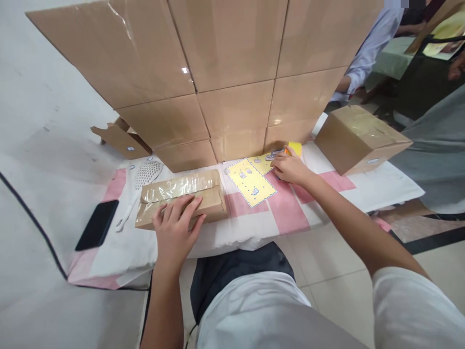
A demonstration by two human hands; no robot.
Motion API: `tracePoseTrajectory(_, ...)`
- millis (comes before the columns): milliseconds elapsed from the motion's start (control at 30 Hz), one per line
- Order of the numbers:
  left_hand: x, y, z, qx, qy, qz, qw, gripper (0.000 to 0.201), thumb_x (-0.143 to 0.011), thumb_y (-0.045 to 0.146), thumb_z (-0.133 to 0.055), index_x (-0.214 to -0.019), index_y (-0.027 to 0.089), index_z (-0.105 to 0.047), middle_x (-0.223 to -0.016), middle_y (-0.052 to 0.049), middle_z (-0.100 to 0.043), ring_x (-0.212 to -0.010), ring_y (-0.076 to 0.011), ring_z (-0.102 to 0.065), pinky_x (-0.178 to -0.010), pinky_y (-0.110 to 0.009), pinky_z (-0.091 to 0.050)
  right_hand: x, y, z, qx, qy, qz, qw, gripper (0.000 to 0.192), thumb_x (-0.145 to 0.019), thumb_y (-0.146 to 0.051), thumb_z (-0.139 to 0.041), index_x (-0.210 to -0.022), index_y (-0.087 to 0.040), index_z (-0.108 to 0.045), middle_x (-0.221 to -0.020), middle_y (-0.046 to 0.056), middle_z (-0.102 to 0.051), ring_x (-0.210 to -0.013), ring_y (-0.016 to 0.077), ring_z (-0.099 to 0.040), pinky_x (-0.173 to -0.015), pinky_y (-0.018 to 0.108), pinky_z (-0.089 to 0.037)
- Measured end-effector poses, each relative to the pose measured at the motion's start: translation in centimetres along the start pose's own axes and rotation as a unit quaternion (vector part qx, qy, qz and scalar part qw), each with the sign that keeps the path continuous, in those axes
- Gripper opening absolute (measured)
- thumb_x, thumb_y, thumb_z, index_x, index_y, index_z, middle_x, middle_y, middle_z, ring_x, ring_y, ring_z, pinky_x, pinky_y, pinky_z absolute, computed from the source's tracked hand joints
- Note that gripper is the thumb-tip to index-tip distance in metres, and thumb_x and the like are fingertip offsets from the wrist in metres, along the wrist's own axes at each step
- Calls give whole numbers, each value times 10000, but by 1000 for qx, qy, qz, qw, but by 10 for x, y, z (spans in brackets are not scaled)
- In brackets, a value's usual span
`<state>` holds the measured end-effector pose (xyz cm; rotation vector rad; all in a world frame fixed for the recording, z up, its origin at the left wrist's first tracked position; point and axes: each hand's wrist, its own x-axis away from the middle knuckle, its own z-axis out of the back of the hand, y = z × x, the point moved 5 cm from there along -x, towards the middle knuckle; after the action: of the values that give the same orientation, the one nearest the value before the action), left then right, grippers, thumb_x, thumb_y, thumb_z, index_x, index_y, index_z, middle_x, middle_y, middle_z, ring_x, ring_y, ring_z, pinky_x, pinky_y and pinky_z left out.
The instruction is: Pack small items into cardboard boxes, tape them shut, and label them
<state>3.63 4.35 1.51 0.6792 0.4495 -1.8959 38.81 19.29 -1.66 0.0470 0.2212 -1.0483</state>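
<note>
Pink-checked cloth (283,213) under taped boxes (181,196), yellow sheets (250,183), phone (97,224), skimmer (145,175).

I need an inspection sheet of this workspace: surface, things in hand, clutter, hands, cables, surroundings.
Surface: low table under a pink-and-white checked cloth.
Things in hand: taped brown parcel under the left hand; yellow sticker sheet beside the right hand, with a small yellow item behind it.
Clutter: black phone, white slotted spoon, second sealed box, folded cardboard piece.
Hands: left hand flat on the parcel, open; right hand curled at the sheet's far end, grip unclear.
Cables: nothing seen.
Surroundings: stacked cartons behind; another person's sleeve at upper right; tiled floor.
</note>
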Motion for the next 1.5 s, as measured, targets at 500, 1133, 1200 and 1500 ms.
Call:
tracePoseTrajectory(500, -4, 2, -1, -20, 8, -5, 1000, 439, -899, 305, -717, -1328, 279, -625, -1267, -89, -724, -1125, -285, -672, -1060, -445, -344, -51, 43, -13, 55, -62, -271, 959, 316, -894, -56, -481, -1042, -36, -760, -1073, 296, -727, -981, 348, -692, -846, 409, -459)
tracePoseTrajectory(1133, -10, 1, -3, -37, 4, -4, 999, 461, -872, 297, -754, -1316, 267, -633, -1243, -94, -735, -1079, -293, -689, -975, -441, -364, -48, 61, -25, -70, 19, -315, 946, 313, -929, -161, -466, -1015, -75, -754, -1103, 239, -750, -941, 290, -685, -744, 328, -431)
tracePoseTrajectory(1200, -10, 1, -3, -33, 5, 0, 999, 462, -869, 294, -757, -1313, 269, -634, -1240, -93, -736, -1087, -294, -687, -975, -442, -364, -46, 60, -25, -96, 26, -318, 943, 314, -943, -174, -455, -991, -78, -749, -1066, 228, -756, -914, 279, -684, -738, 326, -428)
tracePoseTrajectory(1500, -11, 1, -5, -34, -1, 5, 999, 461, -853, 297, -771, -1295, 267, -643, -1238, -96, -733, -1081, -299, -684, -968, -448, -369, -39, 68, -42, -237, 8, -334, 912, 296, -869, -133, -436, -891, -127, -731, -800, 101, -763, -672, 183, -626, -624, 267, -457)
